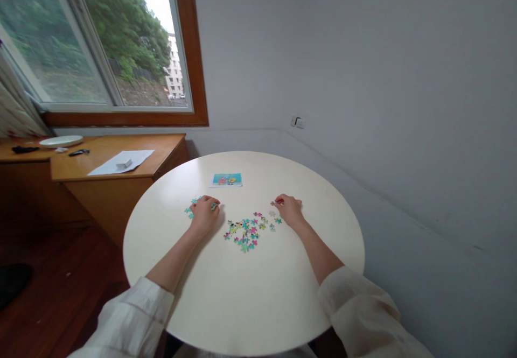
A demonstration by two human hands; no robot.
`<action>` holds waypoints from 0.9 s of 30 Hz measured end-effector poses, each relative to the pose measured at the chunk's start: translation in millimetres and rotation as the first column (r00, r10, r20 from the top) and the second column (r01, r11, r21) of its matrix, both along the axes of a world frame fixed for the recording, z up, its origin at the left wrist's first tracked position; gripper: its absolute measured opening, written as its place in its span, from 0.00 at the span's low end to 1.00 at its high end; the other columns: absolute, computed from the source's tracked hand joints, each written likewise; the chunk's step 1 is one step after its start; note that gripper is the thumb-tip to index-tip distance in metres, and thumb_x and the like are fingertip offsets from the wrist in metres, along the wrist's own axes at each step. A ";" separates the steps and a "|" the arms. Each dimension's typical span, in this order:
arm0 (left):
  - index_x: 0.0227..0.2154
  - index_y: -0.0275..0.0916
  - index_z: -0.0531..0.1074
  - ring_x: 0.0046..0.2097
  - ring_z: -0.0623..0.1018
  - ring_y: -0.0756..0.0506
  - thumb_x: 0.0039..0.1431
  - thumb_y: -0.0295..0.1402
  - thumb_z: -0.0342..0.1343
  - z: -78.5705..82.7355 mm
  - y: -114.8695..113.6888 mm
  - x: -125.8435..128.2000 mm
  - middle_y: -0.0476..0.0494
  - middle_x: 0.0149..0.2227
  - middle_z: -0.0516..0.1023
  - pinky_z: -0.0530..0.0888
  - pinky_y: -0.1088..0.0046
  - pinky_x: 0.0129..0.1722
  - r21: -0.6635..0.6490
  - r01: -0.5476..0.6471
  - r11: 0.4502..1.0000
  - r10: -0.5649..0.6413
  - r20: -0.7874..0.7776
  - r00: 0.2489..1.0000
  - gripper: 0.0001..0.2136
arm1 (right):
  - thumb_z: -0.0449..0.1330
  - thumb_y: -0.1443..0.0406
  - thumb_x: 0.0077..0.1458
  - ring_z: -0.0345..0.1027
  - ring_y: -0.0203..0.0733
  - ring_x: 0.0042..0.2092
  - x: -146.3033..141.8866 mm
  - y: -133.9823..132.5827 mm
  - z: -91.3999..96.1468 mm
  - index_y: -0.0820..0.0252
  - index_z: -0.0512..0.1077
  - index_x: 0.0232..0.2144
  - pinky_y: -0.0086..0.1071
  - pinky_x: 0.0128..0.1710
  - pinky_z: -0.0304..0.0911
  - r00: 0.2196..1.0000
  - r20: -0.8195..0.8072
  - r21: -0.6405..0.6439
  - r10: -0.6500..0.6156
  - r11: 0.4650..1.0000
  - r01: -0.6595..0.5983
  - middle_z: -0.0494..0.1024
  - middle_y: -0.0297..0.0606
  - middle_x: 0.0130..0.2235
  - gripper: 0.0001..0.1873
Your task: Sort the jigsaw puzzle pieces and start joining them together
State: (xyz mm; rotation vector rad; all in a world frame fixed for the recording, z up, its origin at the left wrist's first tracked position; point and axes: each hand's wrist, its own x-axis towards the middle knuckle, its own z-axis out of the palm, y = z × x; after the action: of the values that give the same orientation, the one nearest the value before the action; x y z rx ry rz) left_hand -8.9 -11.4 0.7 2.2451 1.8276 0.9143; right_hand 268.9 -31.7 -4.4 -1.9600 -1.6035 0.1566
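Note:
A loose heap of colourful jigsaw puzzle pieces [244, 234] lies on the round white table [250, 299]. At the heap's left, my left hand [205, 212] is closed, with a teal puzzle piece [214, 206] at its fingertips. More teal pieces [188, 210] lie beside and partly behind that hand. My right hand [290, 210] rests on the table at the right, fingers pinched at a small reddish puzzle piece [273, 203]. Several single pieces [278, 220] are scattered between it and the heap. Beyond both hands lies a picture card [226, 180] with cartoon figures on blue.
A wooden desk [169, 151] stands at the left under the window, bearing a white sheet of paper [139, 159] with a small white box [123, 163], a white plate [61, 141] and dark small items. Walls border the table behind and at the right.

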 end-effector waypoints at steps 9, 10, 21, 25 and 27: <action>0.34 0.40 0.75 0.49 0.71 0.39 0.53 0.28 0.48 -1.4 0.9 -0.6 0.39 0.44 0.74 0.61 0.57 0.48 0.013 0.007 1.000 -0.007 0.011 1.000 0.11 | 0.57 0.68 0.49 0.71 0.37 0.35 -6.2 0.4 -2.2 0.58 0.73 0.27 0.35 0.45 0.59 0.955 -0.258 0.125 0.147 0.985 -0.117 0.79 0.33 0.30 0.04; 0.34 0.40 0.75 0.49 0.71 0.39 0.53 0.28 0.48 -1.2 0.7 -0.5 0.39 0.43 0.74 0.61 0.57 0.48 0.012 0.003 1.000 -0.003 0.012 1.000 0.11 | 0.57 0.68 0.49 0.71 0.37 0.34 -8.6 0.1 -1.8 0.58 0.73 0.27 0.34 0.42 0.61 0.937 -0.302 0.137 0.177 0.981 -0.141 0.79 0.33 0.29 0.04; 0.32 0.40 0.76 0.43 0.74 0.43 0.57 0.36 0.49 7.4 -16.2 16.2 0.43 0.36 0.78 0.66 0.63 0.48 0.027 0.345 0.938 -0.345 0.143 0.928 0.11 | 0.59 0.69 0.48 0.69 0.38 0.35 -71.8 -24.6 17.6 0.58 0.75 0.26 0.33 0.41 0.62 0.818 -0.279 0.297 0.504 0.855 -0.425 0.78 0.35 0.30 0.05; 0.29 0.39 0.75 0.37 0.75 0.46 0.56 0.37 0.51 6.1 -23.6 25.6 0.45 0.31 0.78 0.70 0.69 0.42 0.004 0.474 0.881 -0.459 0.253 0.851 0.10 | 0.59 0.70 0.48 0.69 0.38 0.34 -82.1 -31.9 23.5 0.58 0.75 0.26 0.33 0.40 0.62 0.802 -0.247 0.315 0.543 0.828 -0.464 0.78 0.35 0.29 0.04; 0.29 0.39 0.75 0.36 0.75 0.47 0.54 0.35 0.52 6.7 -25.8 27.8 0.45 0.31 0.77 0.71 0.70 0.41 0.004 0.472 0.882 -0.455 0.268 0.849 0.09 | 0.59 0.70 0.49 0.69 0.38 0.34 -83.4 -33.3 24.1 0.57 0.75 0.26 0.33 0.39 0.62 0.800 -0.243 0.311 0.549 0.825 -0.472 0.78 0.34 0.29 0.05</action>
State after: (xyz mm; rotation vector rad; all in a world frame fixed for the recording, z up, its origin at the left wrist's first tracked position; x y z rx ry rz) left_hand 18.9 -37.2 7.4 2.2435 1.1091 0.9783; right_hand 185.5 -65.0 19.7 -1.2012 -1.7957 0.4573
